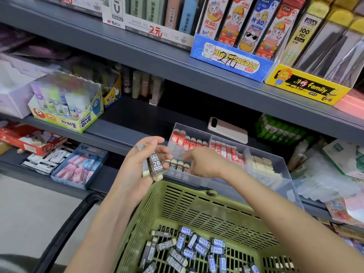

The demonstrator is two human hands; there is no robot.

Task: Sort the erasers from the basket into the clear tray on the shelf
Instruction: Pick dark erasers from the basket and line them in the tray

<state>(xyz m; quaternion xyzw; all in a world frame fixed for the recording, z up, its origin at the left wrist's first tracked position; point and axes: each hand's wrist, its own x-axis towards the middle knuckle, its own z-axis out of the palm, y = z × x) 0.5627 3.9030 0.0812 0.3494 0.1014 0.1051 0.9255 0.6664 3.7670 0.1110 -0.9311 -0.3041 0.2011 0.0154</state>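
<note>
My left hand [137, 164] holds a few grey 2B erasers [154, 166] upright above the near left corner of the clear tray [275, 166]. My right hand [204, 161] reaches into the tray's front compartment, fingers bent over a row of grey 2B erasers [178, 166]; whether it pinches one is hidden. The tray's other compartments hold red-sleeved erasers [187, 141] and plain cream erasers [263, 164]. Below, the green basket [177, 200] contains several grey and blue-sleeved erasers [197, 247].
A phone [227, 130] lies on the shelf behind the tray. A glue box [67, 107] stands on the shelf to the left. A blue box of pink erasers [78, 166] sits on the lower shelf. Packaged goods crowd the right side. The basket's black handle [65, 229] hangs left.
</note>
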